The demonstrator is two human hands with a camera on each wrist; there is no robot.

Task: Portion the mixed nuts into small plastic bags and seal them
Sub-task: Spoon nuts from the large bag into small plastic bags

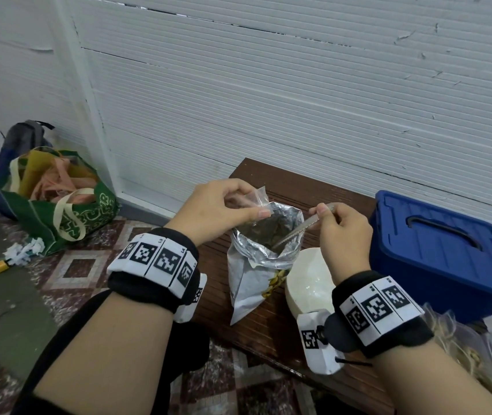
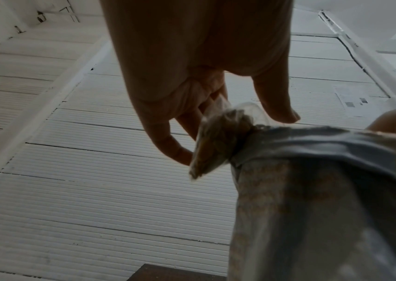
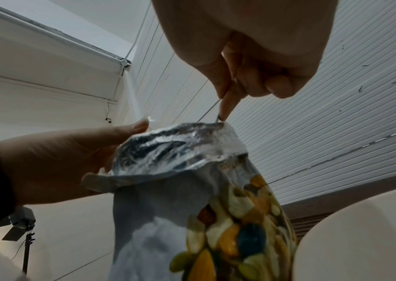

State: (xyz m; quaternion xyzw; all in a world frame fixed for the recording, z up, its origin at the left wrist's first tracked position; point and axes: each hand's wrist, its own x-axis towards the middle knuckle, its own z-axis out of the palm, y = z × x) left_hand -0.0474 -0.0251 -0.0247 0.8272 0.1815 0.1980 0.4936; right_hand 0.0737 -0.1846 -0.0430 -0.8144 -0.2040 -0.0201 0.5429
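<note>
both hands raised, left hand (image 1: 221,205) pinching small plastic bag (image 1: 256,197), right hand (image 1: 343,232) gripping spoon (image 1: 295,232) in nut pouch (image 1: 256,265)

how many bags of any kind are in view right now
At least 4: a small clear plastic bag pinched in the left hand, an open foil nut bag on the bench, and a green tote bag beside a grey backpack on the floor. More may be hidden.

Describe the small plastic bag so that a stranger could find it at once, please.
On the brown bench stands an open foil nut bag. The small plastic bag is above its mouth, pinched by the left hand; alone, it is clear.
</note>
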